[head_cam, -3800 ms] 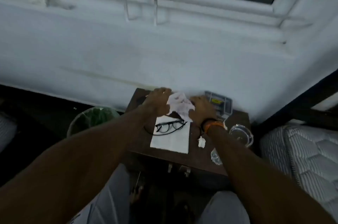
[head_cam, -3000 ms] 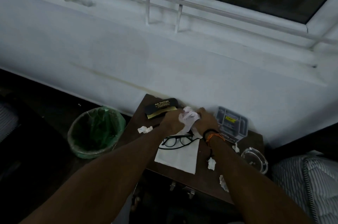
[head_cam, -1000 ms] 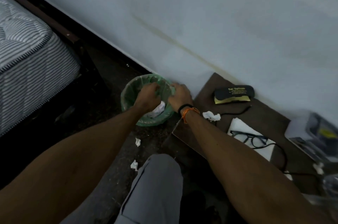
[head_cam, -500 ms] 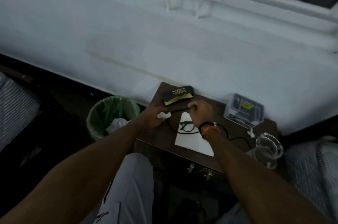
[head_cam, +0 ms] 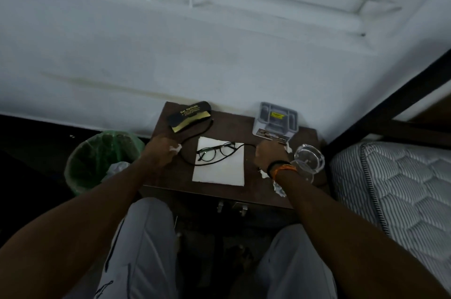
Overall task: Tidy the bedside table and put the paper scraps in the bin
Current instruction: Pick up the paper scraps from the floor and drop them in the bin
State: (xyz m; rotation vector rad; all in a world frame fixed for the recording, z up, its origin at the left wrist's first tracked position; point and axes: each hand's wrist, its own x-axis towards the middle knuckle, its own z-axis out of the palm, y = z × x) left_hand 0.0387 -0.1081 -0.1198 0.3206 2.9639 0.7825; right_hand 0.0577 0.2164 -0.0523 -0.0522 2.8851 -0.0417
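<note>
My left hand grips a small white paper scrap at the left side of the dark wooden bedside table. Over the table's right side, my right hand curls at another scrap beside the grey organiser; whether it holds that scrap is hidden. More scraps lie by my right wrist and at the front right edge. The green-lined bin stands on the floor left of the table, with a crumpled paper inside.
Black glasses with a cord lie on a white sheet mid-table. A black glasses case sits at the back left, a grey organiser at the back right, a clear glass ashtray at the right. A striped mattress is alongside.
The big crumpled paper was carried from the table and dropped into the bin. Both hands came back; the left took hold of a small scrap, the right moved over to the organiser.
</note>
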